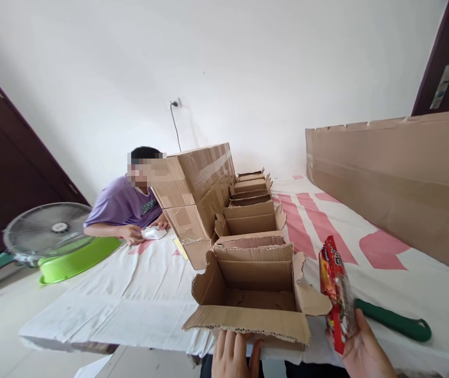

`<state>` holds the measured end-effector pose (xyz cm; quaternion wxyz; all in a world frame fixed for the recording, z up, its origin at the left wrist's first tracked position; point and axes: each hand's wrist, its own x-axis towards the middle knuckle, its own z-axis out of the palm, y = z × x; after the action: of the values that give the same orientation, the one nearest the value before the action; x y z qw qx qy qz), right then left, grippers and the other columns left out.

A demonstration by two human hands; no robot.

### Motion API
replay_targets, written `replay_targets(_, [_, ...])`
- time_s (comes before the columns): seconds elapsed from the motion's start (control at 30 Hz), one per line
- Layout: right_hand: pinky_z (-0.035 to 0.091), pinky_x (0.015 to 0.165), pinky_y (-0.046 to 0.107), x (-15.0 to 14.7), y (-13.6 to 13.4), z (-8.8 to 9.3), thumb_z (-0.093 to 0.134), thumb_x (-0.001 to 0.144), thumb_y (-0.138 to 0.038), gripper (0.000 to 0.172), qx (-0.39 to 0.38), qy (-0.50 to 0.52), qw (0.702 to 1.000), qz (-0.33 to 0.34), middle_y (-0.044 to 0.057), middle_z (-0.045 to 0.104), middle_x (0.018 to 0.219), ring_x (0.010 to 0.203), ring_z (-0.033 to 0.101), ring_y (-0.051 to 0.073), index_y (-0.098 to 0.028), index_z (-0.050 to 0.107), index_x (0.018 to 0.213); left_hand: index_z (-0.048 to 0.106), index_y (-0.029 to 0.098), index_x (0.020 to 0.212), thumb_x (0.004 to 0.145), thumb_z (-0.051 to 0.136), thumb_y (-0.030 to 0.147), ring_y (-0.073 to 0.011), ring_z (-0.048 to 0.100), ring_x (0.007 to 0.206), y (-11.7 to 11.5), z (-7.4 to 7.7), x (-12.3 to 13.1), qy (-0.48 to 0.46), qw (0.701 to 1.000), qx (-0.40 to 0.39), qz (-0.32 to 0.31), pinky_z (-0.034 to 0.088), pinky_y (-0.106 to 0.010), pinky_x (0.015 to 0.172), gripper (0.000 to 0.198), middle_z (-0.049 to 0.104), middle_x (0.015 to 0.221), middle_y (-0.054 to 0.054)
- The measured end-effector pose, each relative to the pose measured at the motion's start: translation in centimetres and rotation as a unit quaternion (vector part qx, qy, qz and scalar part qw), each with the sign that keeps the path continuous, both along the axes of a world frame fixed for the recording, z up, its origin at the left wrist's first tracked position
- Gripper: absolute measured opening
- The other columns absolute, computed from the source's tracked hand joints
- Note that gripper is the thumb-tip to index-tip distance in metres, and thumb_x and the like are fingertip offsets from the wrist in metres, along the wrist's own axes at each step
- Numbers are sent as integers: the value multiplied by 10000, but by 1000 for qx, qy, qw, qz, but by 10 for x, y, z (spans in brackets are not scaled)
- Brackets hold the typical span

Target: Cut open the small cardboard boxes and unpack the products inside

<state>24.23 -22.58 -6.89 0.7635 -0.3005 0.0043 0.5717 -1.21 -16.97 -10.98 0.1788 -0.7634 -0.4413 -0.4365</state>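
At the near edge of the table [102, 310], the left hand [232, 356] rests fingers-down on the front flap of the nearest open cardboard box [254, 294], lying flat rather than gripping; by my reading this steadies the box and keeps the flap folded outward. The right hand [364, 349], just right of that box, is closed around the lower end of a red snack packet [337, 291], held upright and edge-on with its top level with the box mouth. The box interior appears bare, its flaps splayed open. Immediately beyond the right hand lies a green handle [392, 319], flat on the white-and-pink cloth; what tool it belongs to cannot be told. Ahead of the left hand, more open boxes [250, 210] run away in a row, flanked on the left by taped cartons [195, 184]. Far right stands a long cardboard sheet [397, 178]. Well left, another person's hand covers a white mouse [153, 233], beside a fan [47, 231] and a green basin [78, 257].
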Motion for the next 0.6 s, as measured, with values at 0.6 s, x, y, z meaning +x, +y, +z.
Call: replay_targets(0.6, [610, 739, 295, 2, 2, -11, 905, 555, -496, 459, -23, -19, 1000, -9, 6, 789, 942, 815, 726, 182, -301, 765, 945, 518, 221, 877, 944, 524, 237, -234, 541, 740, 21, 25, 16, 24, 998, -57, -11, 434, -339, 679, 69, 557, 791, -31])
